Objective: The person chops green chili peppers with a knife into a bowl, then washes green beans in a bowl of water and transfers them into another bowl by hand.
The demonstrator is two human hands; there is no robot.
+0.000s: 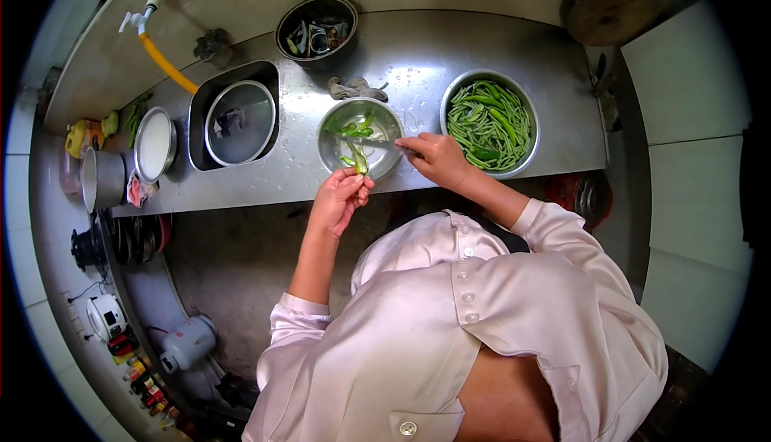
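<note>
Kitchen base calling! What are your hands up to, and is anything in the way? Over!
Left hand pinching green pepper at bowl. Right hand gripping knife, blade over bowl. Nothing seen blocking the pepper. Over.

Light is moderate; soft white glare spreads over the steel counter (pixel 409 48), and the floor (pixel 233 265) beneath sinks into brown shadow. The shirt (pixel 401 337) shows gentle shading in its folds. Wide-lens distortion bows the counter and the right-hand panels (pixel 683 185), and black fills the corners. The centre looks fairly sharp; bottles (pixel 148 390) near the left rim are soft.
</note>
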